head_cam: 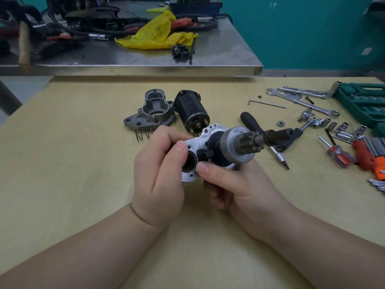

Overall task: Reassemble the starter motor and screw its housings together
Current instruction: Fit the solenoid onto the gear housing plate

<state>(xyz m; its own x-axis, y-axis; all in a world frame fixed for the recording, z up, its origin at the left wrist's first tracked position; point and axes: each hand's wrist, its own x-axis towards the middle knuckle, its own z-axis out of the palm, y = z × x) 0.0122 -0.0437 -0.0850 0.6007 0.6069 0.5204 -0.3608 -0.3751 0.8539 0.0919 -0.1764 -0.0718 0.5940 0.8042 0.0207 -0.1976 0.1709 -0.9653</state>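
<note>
Both hands raised above the tan counter (pixel 73 184), sharing one silver plate (pixel 205 132) with the pinion drive (pixel 237 146) mounted on it. Left hand (pixel 160 176) curled round the plate's left end, thumb tip lying at the edge of an open round bore (pixel 190 162); that grip clamped on the plate. Right hand (pixel 235 184) holding from below and behind, thumb pressed across the lower front by a black lever (pixel 205 153); that grip likewise clamped on the plate. Drive's grey drum and dark gear pointing up and to the right, gear end overlapping a black T-handle (pixel 277 134) lying on the counter behind.

Resting on the counter beyond the hands: grey nose housing (pixel 152 111), open side up, with a spring (pixel 143 134) just in front of it; black motor body (pixel 190 110) just right of the housing, lying tilted, studs toward the hands.

Spread at the right: hex key (pixel 266 103), spanners (pixel 302 101), a nut (pixel 280 123), loose sockets (pixel 333 125), screwdriver (pixel 337 153) with a clear and red handle, orange hex-key set (pixel 373 157), green case (pixel 362 103) at the edge.

Steel bench (pixel 145 61) behind, carrying cables (pixel 83 28), a yellow rag (pixel 158 34) and a small black part (pixel 180 51) near the rag.
</note>
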